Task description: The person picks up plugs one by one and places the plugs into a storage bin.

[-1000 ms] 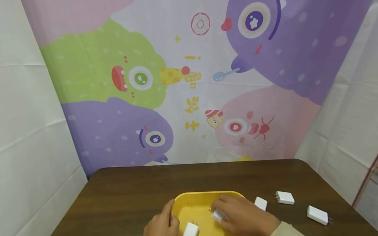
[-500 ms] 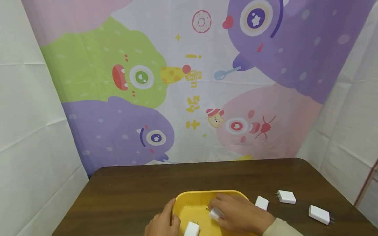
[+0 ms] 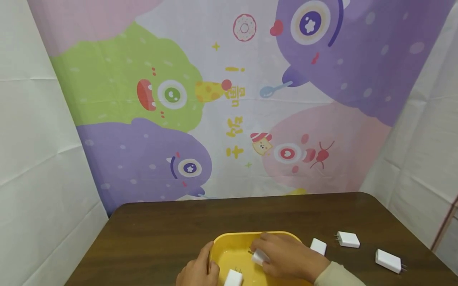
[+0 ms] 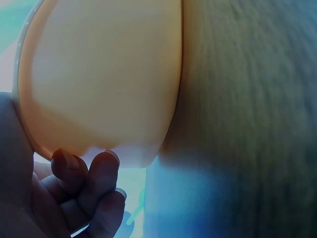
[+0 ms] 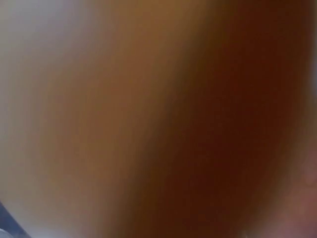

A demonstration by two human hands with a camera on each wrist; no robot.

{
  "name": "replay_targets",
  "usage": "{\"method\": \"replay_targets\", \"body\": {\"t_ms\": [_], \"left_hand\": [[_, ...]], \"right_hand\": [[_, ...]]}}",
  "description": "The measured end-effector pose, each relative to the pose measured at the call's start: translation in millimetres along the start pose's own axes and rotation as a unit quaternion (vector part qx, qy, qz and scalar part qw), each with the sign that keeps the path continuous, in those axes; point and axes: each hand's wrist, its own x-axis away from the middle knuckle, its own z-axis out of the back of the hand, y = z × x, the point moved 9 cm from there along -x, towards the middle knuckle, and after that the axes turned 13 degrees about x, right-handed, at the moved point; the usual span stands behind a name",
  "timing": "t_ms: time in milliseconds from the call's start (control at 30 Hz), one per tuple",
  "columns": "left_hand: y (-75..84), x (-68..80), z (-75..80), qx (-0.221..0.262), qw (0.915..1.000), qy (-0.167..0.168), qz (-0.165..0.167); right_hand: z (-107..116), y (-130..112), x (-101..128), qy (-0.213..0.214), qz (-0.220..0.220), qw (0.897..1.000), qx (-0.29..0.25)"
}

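A yellow plastic bin [image 3: 226,243] stands at the front of the table. My left hand [image 3: 198,267] grips its left rim; in the left wrist view the fingers [image 4: 105,171] curl against the outer wall [image 4: 106,84]. Inside the bin my right hand [image 3: 286,254] holds a white charger plug [image 3: 259,257], its metal prongs pointing left. Another white charger plug [image 3: 233,278] lies in the bin near my left hand, prongs toward the back. The right wrist view is only a brown blur.
Right of the bin, three more white charger plugs lie on the dark wooden table [image 3: 164,226]: one close to the bin [image 3: 318,246], one farther back [image 3: 348,239], one at far right [image 3: 388,261]. A cartoon-printed cloth [image 3: 236,174] hangs behind, with white cloths at both sides.
My right hand has shifted slightly left inside the bin with the charger plug. My left hand keeps its grip on the rim, and the other plugs lie as before.
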Motion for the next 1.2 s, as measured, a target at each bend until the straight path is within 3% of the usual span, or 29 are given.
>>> {"method": "replay_targets", "body": {"t_ms": [633,1200], "left_hand": [[1.0,-0.3,2.6,0.002,0.9999,0.005,-0.009],[1.5,1.2,0.8,0.013,0.9997,-0.007,-0.020]], "right_hand": [[4,8,-9,-0.089,-0.037,0.995,-0.040],[8,-7,-27,-0.103,0.005,0.994,-0.027]]}}
